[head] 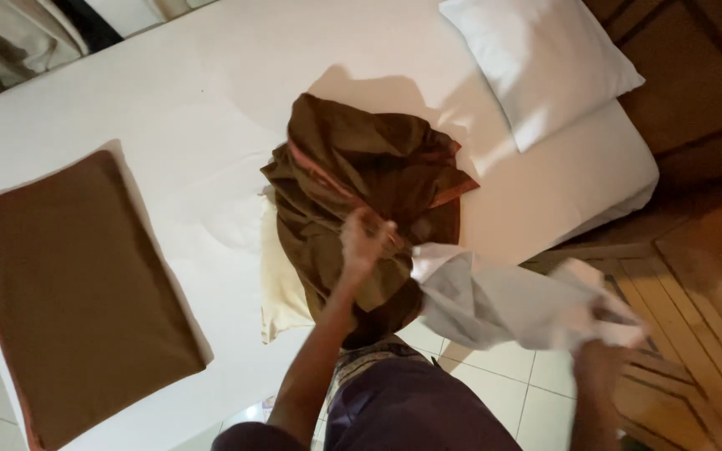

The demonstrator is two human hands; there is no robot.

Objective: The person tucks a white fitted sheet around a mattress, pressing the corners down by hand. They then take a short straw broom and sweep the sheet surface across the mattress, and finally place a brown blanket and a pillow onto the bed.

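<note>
Place: over the near edge of a bed [211, 108] with a white sheet, seen from above, the person standing at its side on a tiled floor [503, 367].
Left hand: the left hand [363, 240] is pinched shut on a fold of the brown cover [361, 167], near its lower edge.
Right hand: the right hand [599, 334] is out over the floor and blurred; it looks closed on the far end of the white cloth [503, 301], though the fingers are hard to make out.
Brown cover: crumpled in a heap on the bed's near side, a reddish trim line running along its edge; it hangs partly over the mattress edge toward the person.
White cloth: stretched between the brown heap and the right hand, sagging in the middle.
Handling: both pieces look light, soft and limp, so they would slump and slide rather than hold shape; a hem or corner likely gives the surest grip, and the trimmed edge of the cover is easy to find.
Cream pillow: a cream pillow [282, 284] lies partly under the brown cover, touching it.
Around: a flat brown cushion [77, 292] lies well apart on the left; a white pillow [536, 58] sits at the bed's head, near wooden panelling [695, 100].
In the way: the cover's own folds bury its edges and hide much of the cream pillow.
</note>
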